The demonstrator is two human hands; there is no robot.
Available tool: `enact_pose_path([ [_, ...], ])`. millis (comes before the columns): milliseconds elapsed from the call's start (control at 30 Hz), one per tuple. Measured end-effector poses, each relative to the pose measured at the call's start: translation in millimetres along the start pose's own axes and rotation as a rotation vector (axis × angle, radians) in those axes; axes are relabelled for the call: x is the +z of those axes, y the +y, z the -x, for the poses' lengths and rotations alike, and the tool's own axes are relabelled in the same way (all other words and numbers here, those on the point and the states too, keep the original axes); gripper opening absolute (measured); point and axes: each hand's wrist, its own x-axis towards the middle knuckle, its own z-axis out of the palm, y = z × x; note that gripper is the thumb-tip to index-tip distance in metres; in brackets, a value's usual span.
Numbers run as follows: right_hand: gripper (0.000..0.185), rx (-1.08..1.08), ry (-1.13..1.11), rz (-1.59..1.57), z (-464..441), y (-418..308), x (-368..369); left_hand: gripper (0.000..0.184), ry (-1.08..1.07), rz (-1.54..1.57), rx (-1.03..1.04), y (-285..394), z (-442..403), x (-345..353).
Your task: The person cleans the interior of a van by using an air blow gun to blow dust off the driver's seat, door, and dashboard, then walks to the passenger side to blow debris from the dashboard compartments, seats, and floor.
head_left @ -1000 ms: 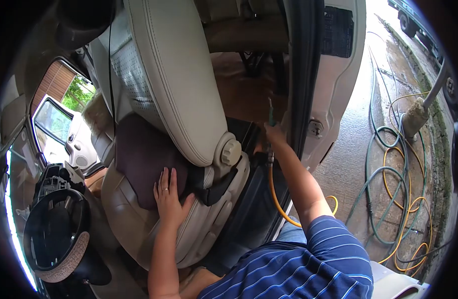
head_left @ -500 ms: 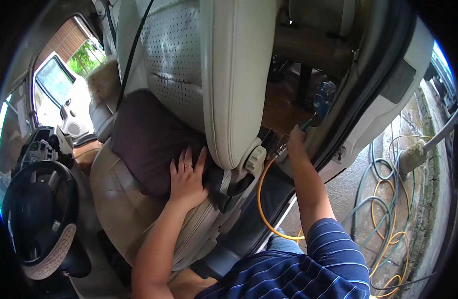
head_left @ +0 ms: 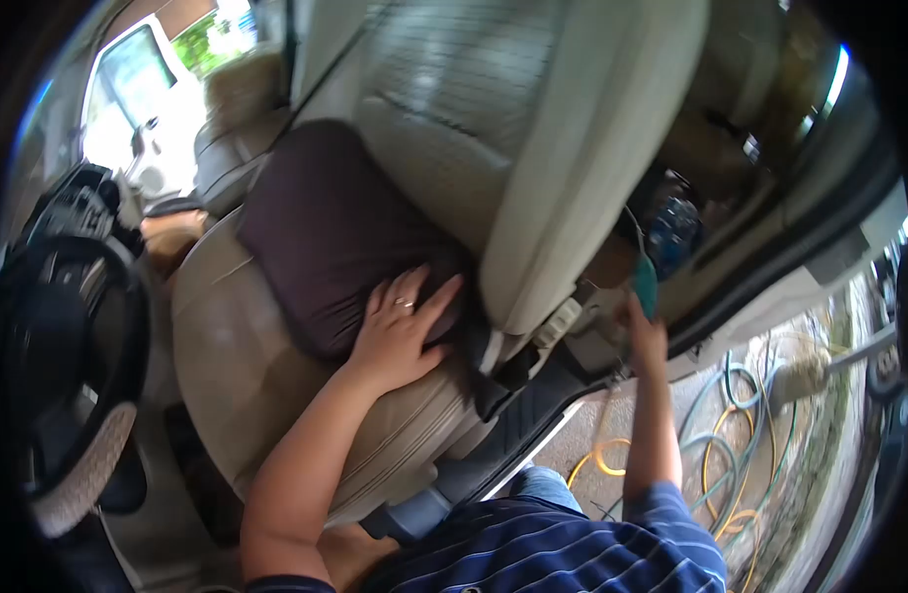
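My left hand [head_left: 400, 331] lies with spread fingers on a dark purple cushion [head_left: 340, 232], which rests on the beige car seat [head_left: 212, 326] against its backrest [head_left: 582, 148]. A ring shows on one finger. My right hand [head_left: 644, 334], slightly blurred, is wrapped round a green-handled air gun [head_left: 645, 287] with a thin nozzle pointing up toward the rear footwell. The yellow hose [head_left: 604, 445] hangs below that hand. Beyond the nozzle is a clear blue plastic bottle [head_left: 674, 232].
A steering wheel [head_left: 69, 366] with a textured cover is at the left. The door sill [head_left: 533, 435] and door frame run along the right. Outside, coiled green and yellow hoses [head_left: 721, 450] lie on wet ground near a post in a concrete base [head_left: 798, 381].
The view has turned, and the seat and cushion sit differently in it. My right hand has lifted the air gun beside the backrest. My left hand stays on the cushion.
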Motion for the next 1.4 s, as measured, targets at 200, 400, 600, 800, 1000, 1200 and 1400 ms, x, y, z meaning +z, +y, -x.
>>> enact_pose_path([
  [200,0.049,-0.427,-0.590,-0.187,101,-75,-86,0.076,0.069,-0.006,0.019,-2,3,9],
  [400,0.040,-0.336,-0.936,0.167,129,-115,-59,0.074,0.009,-0.079,-0.017,15,27,-4],
  [600,0.029,-0.206,-1.291,0.483,138,-130,-34,0.045,0.032,0.007,-0.500,-3,162,-50],
  [800,0.037,-0.216,-1.485,1.089,133,-70,15,0.039,0.309,-0.089,-0.790,23,258,-44],
  [1000,0.042,-0.414,-1.766,0.923,164,29,95,0.034,0.644,-0.060,-0.935,30,255,-14],
  [1200,0.046,-0.943,-1.459,1.132,143,96,146,0.025,0.889,-0.102,-0.831,25,254,-3],
  [1400,0.047,-0.738,-1.319,1.395,44,134,105,0.023,0.902,-0.140,-0.796,22,254,-1],
])
